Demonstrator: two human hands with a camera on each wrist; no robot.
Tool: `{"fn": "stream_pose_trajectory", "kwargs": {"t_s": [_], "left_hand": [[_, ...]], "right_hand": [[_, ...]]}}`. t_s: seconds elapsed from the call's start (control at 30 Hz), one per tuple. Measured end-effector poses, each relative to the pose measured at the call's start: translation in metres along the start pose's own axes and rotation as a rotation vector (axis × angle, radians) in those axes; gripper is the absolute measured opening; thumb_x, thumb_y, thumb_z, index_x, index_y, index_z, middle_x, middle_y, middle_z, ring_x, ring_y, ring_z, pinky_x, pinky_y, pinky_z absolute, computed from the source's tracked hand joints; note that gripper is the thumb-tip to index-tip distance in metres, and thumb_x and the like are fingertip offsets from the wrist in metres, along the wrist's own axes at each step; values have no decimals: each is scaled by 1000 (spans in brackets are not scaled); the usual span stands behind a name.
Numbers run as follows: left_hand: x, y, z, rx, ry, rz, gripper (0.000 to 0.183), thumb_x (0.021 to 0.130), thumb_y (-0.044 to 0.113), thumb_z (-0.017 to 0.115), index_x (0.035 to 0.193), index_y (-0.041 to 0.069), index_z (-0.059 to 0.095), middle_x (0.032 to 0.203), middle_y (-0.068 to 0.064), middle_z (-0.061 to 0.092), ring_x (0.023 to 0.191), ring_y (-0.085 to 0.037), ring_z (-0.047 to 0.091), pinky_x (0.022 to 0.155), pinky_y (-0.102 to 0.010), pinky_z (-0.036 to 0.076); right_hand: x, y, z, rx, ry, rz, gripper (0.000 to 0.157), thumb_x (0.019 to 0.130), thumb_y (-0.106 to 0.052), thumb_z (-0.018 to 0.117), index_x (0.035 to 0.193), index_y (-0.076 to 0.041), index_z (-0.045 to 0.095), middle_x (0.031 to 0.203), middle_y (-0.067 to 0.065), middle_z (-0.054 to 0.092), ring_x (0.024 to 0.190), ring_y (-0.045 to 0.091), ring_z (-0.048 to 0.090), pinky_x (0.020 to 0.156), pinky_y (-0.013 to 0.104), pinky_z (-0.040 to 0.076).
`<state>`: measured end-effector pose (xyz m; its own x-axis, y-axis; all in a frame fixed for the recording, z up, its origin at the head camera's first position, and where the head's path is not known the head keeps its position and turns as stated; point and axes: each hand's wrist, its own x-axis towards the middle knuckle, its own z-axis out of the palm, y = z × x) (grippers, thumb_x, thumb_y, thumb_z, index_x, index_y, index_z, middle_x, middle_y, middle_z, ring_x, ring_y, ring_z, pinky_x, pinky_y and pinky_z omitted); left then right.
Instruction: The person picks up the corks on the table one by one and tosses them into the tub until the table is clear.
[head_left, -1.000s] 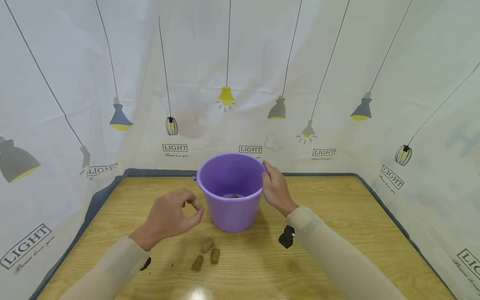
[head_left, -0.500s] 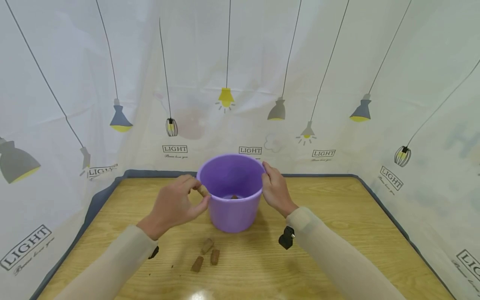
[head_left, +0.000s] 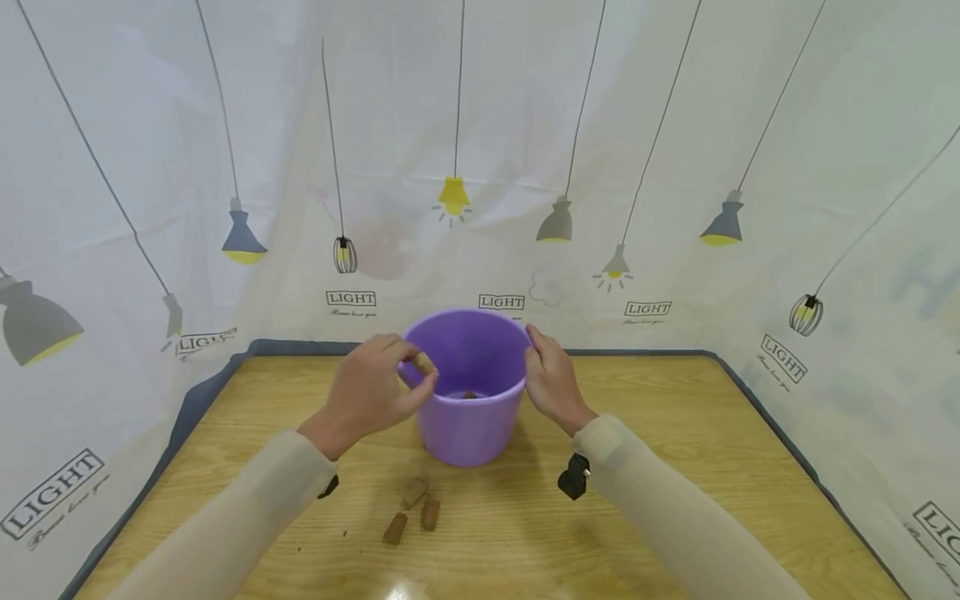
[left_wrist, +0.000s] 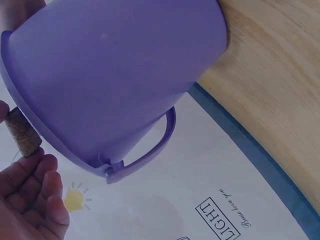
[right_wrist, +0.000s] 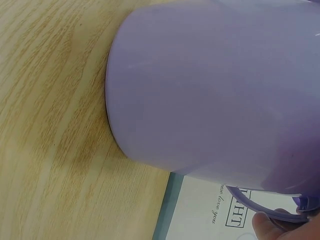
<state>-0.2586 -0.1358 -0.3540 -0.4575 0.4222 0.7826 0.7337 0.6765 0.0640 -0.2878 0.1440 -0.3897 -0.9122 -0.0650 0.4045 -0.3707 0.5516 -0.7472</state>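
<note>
A purple plastic bucket [head_left: 468, 433] stands upright on the table, its mouth facing me. My left hand [head_left: 369, 387] pinches a cork [left_wrist: 23, 132] between thumb and fingertips. In the head view that hand is over the bucket's left rim, with the cork at the opening. On the opposite side my right hand [head_left: 553, 379] grips the bucket's rim, thumb towards me. Part of a small brown piece [head_left: 469, 395] shows at the bottom inside; the near rim hides the rest. In front of the bucket lie a pale cork [head_left: 415, 492] and two browner corks [head_left: 431, 514].
The wooden table [head_left: 675, 467] has a dark blue border along its back and sides. Behind it hangs a white curtain [head_left: 405, 125] printed with lamps. A purple handle [left_wrist: 150, 152] hangs on the bucket's far side. Tiny dark crumbs lie near the left forearm.
My left hand has moved right and slightly up with the cork, from beside the bucket to over its left rim. My right hand keeps its grip; the corks on the table have not moved.
</note>
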Motion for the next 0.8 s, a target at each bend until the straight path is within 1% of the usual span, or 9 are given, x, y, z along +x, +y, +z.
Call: {"fn": "stream_pose_trajectory", "kwargs": {"t_s": [0.17,0.4,0.63,0.67,0.8], "left_hand": [[7,4,6,5,-69,-58,13,81,28,77,80,15,73,76,6,65,67,-13,56,57,-26,48],[12,8,14,16,-146,-121,12,81,28,77,80,17,74,78,6,68,70,-14,59,59,-28,51],[18,10,17,44,-227,-184,14,83,34,76,79,21,74,78,8,67,69,-12,56,57,-28,48],[19,10,18,50,-230,-187,17,84,35,76,79,20,73,77,8,66,68,-13,55,57,-28,48],[22,11,19,91,-246,-201,37,85,45,74,92,8,75,88,-5,72,76,-22,63,61,-34,55]], "right_hand": [[-1,0,0,4,2,6,51,108,-16,36,156,2,38,144,25,52,135,36,48,115,53,37],[-2,3,1,2,-2,4,52,108,-16,36,156,3,37,146,25,51,138,38,46,116,54,35],[-2,1,0,-3,9,-8,51,108,-15,36,155,3,39,144,26,53,136,38,48,116,54,36],[-2,1,0,-4,9,-10,51,108,-15,36,155,3,39,143,26,53,136,38,48,115,53,36],[-1,0,0,-9,19,-16,51,107,-15,36,154,4,40,141,26,54,134,38,49,115,53,37]]}}
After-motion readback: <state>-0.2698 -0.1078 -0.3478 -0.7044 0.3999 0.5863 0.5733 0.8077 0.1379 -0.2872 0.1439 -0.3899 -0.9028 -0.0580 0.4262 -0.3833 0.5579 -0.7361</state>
